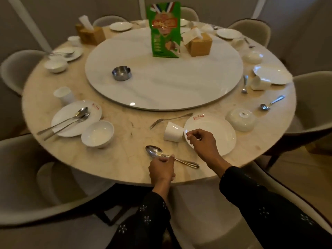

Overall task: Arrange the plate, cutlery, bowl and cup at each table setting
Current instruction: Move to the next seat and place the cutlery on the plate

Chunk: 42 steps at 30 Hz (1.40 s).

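Note:
At the near setting a white plate [215,133] with a red logo lies on the round marble table [125,159]. My right hand [202,141] pinches its near-left rim. A white cup [172,131] lies on its side against the plate's left edge. My left hand [161,169] grips the middle of a metal spoon [154,151] lying near the table's front edge. A fork [168,119] lies beyond the cup. An upturned white bowl [241,121] sits right of the plate, and a second spoon [271,103] lies further right.
A setting at the left has a plate [71,126] carrying a spoon and fork, a bowl [98,133] and a cup [64,95]. A white turntable [161,87] holds a steel ashtray [121,73], a green card stand [164,29] and tissue boxes. Padded chairs ring the table.

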Tool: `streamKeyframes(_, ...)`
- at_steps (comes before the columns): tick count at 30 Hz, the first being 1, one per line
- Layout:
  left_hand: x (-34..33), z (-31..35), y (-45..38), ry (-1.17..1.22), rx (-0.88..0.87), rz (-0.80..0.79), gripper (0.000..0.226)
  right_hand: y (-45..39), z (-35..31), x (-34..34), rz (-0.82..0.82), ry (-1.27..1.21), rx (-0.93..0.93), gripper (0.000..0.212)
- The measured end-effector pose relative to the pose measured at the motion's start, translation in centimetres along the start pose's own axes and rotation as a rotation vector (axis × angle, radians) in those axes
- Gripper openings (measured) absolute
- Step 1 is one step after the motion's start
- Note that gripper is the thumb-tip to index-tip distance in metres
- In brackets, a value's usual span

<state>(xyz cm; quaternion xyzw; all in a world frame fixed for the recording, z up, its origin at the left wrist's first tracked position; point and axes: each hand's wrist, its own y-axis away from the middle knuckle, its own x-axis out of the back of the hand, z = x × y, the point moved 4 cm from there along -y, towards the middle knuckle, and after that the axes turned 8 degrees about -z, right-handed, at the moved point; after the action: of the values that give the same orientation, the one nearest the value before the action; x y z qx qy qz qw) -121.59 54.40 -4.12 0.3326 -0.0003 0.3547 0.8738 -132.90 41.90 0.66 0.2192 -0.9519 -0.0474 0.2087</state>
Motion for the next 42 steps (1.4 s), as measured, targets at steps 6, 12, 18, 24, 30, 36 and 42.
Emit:
streamKeyframes(6, -2.0, 1.0, 1.0, -0.095, 0.027, 0.219, 0.033, -0.7, 1.4, 2.4, -0.106, -0.074, 0.012, 0.015)
streamKeyframes(12, -2.3, 1.9, 1.6, -0.09, 0.117, 0.302, 0.032, -0.9, 2.4, 3.5, -0.197, -0.029, 0.022, 0.013)
streamKeyframes(18, -1.0, 1.7, 1.2, -0.056, 0.105, 0.294, 0.023, -3.3, 1.4, 3.8, -0.297, 0.002, 0.062, 0.013)
streamKeyframes(24, 1.9, 1.6, 0.0, 0.103, -0.015, 0.271, 0.005, -7.6, -2.1, 1.7, -0.368, 0.252, 0.25, 0.017)
streamKeyframes(30, 5.0, 4.1, -2.3, 0.185, -0.135, 0.246, 0.008, -12.7, -3.0, -2.4, -0.431, 0.49, 0.334, 0.023)
streamKeyframes(36, 6.4, 5.0, -5.1, 0.185, -0.183, 0.215, 0.008, -16.6, -3.1, -4.8, -0.492, 0.812, 0.419, 0.025)
streamKeyframes(42, 7.2, 5.3, -6.6, 0.189, -0.192, 0.183, 0.01, -17.7, -2.6, -6.4, -0.522, 0.87, 0.418, 0.01)
